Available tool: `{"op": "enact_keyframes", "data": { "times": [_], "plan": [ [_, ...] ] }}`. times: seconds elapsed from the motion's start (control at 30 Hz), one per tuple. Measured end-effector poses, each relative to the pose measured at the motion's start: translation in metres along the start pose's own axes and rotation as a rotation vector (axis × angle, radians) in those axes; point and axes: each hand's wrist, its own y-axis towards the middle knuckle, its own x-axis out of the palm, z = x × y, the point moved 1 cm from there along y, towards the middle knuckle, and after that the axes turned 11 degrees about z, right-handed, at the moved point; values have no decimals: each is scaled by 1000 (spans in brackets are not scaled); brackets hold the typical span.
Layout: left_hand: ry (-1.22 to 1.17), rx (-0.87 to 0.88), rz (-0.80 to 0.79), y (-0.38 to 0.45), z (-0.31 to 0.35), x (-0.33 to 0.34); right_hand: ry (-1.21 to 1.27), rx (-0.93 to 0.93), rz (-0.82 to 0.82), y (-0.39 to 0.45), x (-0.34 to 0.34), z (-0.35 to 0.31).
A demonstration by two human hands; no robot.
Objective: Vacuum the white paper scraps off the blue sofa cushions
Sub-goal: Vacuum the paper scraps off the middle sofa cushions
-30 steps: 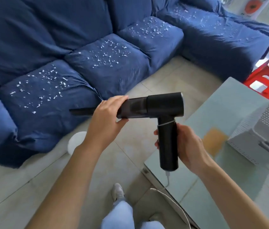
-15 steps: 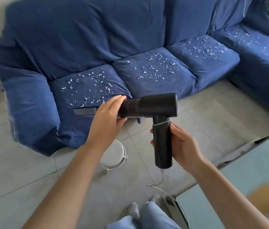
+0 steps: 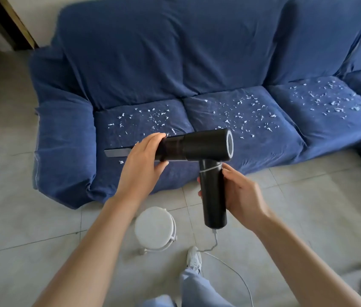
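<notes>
Black handheld vacuum (image 3: pixel 197 145) held in front of blue sofa (image 3: pixel 175 63); handle gripped by right hand (image 3: pixel 241 193), nozzle base clasped by left hand (image 3: pixel 142 165). White paper scraps (image 3: pixel 241 116) scattered over sofa seat cushions. White round stool (image 3: pixel 154 228) stood on floor before sofa, white cable (image 3: pixel 230 267) trailed beside it.

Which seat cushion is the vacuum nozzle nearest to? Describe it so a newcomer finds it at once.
Start at the blue sofa's armrest at the picture's left. The seat cushion right beside it is the one, scattered with white paper scraps. Unlike the neighbouring cushions, it alone touches the armrest, and the handheld vacuum's flat nozzle overlaps its front edge.
</notes>
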Motion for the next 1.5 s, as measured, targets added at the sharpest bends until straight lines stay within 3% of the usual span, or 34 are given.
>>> {"op": "enact_keyframes", "data": {
  "times": [0.3, 0.43, 0.67, 0.97, 1.33, 1.5],
  "plan": [
    [2, -107, 73, 73, -41, 22, -85, 95, -37, 102, 36, -50],
    [14, -156, 85, 102, -78, 23, -287, 22, -54, 148, 69, -58],
    [-29, -243, 99, 163, -165, 18, -499, -114, 113, 239, 158, -55],
    [-8, -307, -163, 249, -315, 1, -577, -80, 250, 357, 284, -35],
    [-27, -364, -267, 314, -382, 42, -829, -132, 303, 458, 309, -51],
    [100, -597, -308, 312, -402, 80, -1002, -127, 207, 518, 285, -61]
  ]
}}
